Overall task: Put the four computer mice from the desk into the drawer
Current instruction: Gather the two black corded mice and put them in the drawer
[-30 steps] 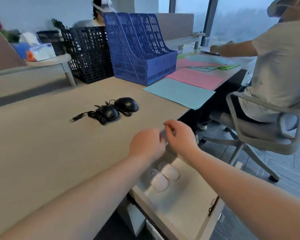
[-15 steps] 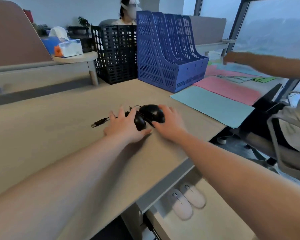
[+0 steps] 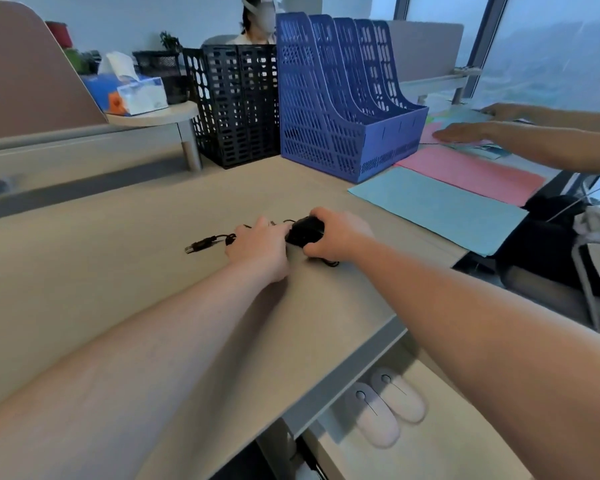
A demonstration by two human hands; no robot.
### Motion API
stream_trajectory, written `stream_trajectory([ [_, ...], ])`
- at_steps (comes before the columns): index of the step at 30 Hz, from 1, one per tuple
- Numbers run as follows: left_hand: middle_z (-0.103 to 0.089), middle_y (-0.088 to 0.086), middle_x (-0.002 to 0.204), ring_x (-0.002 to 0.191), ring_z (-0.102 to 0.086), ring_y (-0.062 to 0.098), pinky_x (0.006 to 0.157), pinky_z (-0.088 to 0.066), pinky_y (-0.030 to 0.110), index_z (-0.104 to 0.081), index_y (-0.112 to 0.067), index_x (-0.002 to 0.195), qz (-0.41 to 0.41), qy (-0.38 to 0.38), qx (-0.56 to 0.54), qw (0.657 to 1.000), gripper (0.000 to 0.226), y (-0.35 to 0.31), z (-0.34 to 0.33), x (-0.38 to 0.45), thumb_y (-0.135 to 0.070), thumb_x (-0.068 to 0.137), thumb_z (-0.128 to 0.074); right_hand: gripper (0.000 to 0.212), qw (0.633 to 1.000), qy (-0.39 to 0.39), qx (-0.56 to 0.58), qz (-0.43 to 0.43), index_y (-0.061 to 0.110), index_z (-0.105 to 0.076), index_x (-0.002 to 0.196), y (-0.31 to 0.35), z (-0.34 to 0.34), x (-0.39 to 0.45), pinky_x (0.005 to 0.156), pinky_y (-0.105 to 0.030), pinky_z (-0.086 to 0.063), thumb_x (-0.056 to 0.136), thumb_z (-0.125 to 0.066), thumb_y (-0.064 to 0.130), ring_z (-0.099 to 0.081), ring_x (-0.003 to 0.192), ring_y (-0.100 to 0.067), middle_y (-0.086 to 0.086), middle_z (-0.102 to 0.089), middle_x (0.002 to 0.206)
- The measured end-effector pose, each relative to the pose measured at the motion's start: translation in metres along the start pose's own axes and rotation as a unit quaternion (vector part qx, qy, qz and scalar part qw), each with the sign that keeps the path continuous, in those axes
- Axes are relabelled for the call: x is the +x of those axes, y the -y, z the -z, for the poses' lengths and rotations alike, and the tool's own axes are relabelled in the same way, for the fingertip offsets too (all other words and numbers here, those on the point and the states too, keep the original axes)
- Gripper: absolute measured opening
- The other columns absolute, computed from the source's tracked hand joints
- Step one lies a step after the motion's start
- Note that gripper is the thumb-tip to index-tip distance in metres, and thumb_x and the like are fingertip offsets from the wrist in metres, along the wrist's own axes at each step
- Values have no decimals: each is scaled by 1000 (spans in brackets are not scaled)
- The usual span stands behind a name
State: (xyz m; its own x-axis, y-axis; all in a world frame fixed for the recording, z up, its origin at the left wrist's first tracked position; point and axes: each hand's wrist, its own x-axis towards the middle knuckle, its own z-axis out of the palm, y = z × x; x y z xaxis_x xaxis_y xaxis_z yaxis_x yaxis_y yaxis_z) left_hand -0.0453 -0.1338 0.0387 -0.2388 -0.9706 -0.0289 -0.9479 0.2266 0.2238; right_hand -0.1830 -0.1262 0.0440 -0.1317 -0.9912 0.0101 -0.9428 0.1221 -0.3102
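Two black wired mice lie mid-desk under my hands. My right hand [image 3: 336, 237] is closed around one black mouse [image 3: 303, 231], which shows between my thumb and fingers. My left hand [image 3: 258, 249] covers the other black mouse, hidden beneath the palm; its cable and USB plug [image 3: 201, 244] trail out to the left. Below the desk edge the drawer [image 3: 413, 452] stands pulled out, with two white mice [image 3: 378, 420] [image 3: 400, 398] lying side by side near its back left corner.
A blue file rack [image 3: 340, 98] and a black mesh bin [image 3: 236, 102] stand behind the mice. Light blue [image 3: 440, 209] and pink [image 3: 471, 174] folders lie to the right, where another person's arms [image 3: 534, 136] reach over the desk. A tissue box [image 3: 129, 95] sits on a shelf at left.
My hands left the drawer front and reached forward to the black mice. Both now close over them, and the right hand has shifted its mouse slightly right.
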Motion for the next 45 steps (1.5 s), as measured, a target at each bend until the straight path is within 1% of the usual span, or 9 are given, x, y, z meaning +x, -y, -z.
stream_trajectory([
  [8,-47,4,119,108,-44,34,81,-45,41,-56,-26,110,-34,-54,-1,998,34,-12,7,-50,-6,84,-47,60,990,-25,136,-28,25,-49,134,-25,12,-72,88,-31,-49,77,-66,35,-59,113,-25,-3,-63,125],
  [11,-46,4,121,106,-44,34,75,-41,39,-56,-24,110,-49,-60,1,997,32,-33,14,-82,-7,85,-47,62,988,-27,144,-43,28,-48,135,-42,20,-112,84,-27,-46,76,-65,35,-59,112,-24,-1,-64,125],
  [19,-48,5,117,106,-45,34,74,-42,42,-56,-22,106,-109,-68,24,991,28,-99,-11,-172,-8,83,-50,59,986,-26,144,-76,27,-51,133,-96,23,-204,87,-27,-48,76,-65,38,-61,109,-20,2,-65,119],
  [26,-41,8,127,113,-39,38,76,-39,44,-51,-19,114,-153,-8,46,987,30,-132,-63,-217,-10,86,-55,61,983,14,146,-113,27,-48,136,-138,-2,-253,78,-23,-43,79,-67,34,-55,92,-14,-1,-64,120],
  [29,-42,10,125,113,-38,40,81,-41,46,-52,-15,110,-150,16,38,988,25,-138,-81,-231,-11,86,-54,62,979,34,147,-135,28,-49,135,-153,-17,-264,83,-27,-49,76,-67,36,-59,98,-18,-2,-65,120],
  [32,-43,9,122,111,-40,39,80,-43,46,-51,-16,112,-132,27,39,990,30,-140,-109,-243,-7,84,-55,51,979,58,135,-143,27,-56,124,-163,-32,-271,88,-35,-53,75,-67,36,-61,102,-21,0,-66,112],
  [37,-43,10,127,114,-40,41,80,-45,47,-51,-16,112,-108,64,41,991,28,-141,-157,-251,-5,87,-51,44,978,91,126,-143,29,-61,116,-178,-57,-271,74,-27,-48,73,-66,37,-58,89,-17,1,-69,103],
  [41,-40,12,133,117,-39,41,83,-46,47,-48,-16,122,-80,101,56,990,38,-144,-180,-248,-5,86,-53,45,979,119,101,-135,27,-59,117,-183,-71,-260,85,-36,-56,74,-65,39,-63,97,-23,-2,-69,106],
  [45,-28,16,145,124,-32,46,86,-44,49,-40,-15,133,-78,148,75,983,47,-150,-197,-243,-7,88,-50,51,978,151,57,-133,22,-56,122,-189,-81,-247,86,-37,-54,76,-64,40,-61,104,-26,-5,-67,113],
])
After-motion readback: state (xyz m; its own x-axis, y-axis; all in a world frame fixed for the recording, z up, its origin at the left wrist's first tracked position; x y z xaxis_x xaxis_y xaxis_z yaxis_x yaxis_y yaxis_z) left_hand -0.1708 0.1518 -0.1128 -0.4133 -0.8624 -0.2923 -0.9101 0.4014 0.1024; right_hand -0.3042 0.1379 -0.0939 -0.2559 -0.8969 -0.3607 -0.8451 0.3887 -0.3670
